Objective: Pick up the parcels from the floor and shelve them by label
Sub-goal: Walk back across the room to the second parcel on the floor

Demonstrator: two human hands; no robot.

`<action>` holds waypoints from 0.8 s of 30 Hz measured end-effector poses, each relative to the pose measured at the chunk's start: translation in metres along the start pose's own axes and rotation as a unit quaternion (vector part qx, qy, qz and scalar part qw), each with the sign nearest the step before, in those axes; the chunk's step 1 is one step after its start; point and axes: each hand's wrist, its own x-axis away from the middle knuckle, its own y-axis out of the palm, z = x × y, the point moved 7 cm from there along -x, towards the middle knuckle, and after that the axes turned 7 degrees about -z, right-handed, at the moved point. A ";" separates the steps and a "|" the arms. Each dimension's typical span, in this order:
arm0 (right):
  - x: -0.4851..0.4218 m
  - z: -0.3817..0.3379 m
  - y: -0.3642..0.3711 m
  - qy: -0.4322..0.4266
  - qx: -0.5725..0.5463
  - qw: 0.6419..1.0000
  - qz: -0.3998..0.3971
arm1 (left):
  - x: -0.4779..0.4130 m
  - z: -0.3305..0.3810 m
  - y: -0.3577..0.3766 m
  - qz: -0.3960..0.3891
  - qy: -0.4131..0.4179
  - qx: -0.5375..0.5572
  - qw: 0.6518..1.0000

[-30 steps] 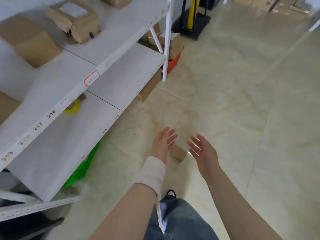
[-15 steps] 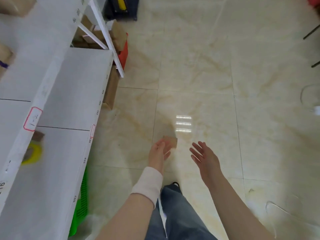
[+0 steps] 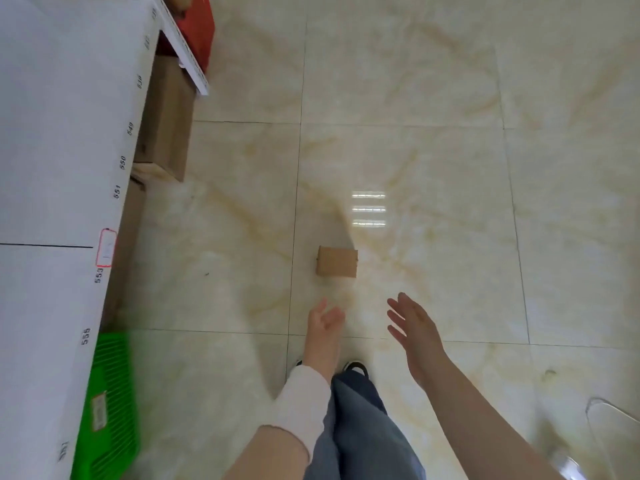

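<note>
A small brown cardboard parcel [image 3: 337,261] lies alone on the pale tiled floor, just ahead of both hands. My left hand [image 3: 323,322], with a white wrap on its wrist, hangs below the parcel with loosely curled fingers and holds nothing. My right hand [image 3: 414,327] is off to the parcel's lower right, fingers spread, also empty. Neither hand touches the parcel. The white shelf [image 3: 52,168] with printed number labels along its edge fills the left side.
Brown cartons [image 3: 166,123] stand on the floor under the shelf, with a red box [image 3: 197,26] behind them and a green plastic basket [image 3: 110,403] nearer me. My jeans leg and shoes [image 3: 355,367] are below the hands. A clear plastic object [image 3: 613,431] lies at the right edge.
The view has tilted down and closer to the floor. The parcel, partly behind my left hand before, now lies fully visible ahead of both hands.
</note>
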 end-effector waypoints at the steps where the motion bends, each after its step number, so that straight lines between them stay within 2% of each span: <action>1: -0.041 0.018 0.000 0.011 0.020 1.000 -0.001 | -0.040 -0.014 -0.010 0.003 -0.007 -0.022 1.000; 4: -0.160 0.068 0.001 0.034 0.068 0.997 -0.009 | -0.162 -0.052 -0.040 0.013 -0.023 -0.085 0.996; 7: -0.265 0.102 -0.003 0.023 0.108 0.994 -0.012 | -0.272 -0.072 -0.067 0.032 -0.005 -0.143 0.989; 12: -0.385 0.131 -0.015 -0.005 0.168 0.985 -0.025 | -0.396 -0.078 -0.081 0.028 0.031 -0.173 0.984; 17: -0.442 0.150 -0.006 -0.019 0.185 0.981 -0.054 | -0.447 -0.084 -0.076 -0.002 0.060 -0.181 0.982; 24: -0.453 0.158 0.010 -0.007 0.175 0.982 -0.065 | -0.451 -0.088 -0.073 0.003 0.057 -0.165 0.985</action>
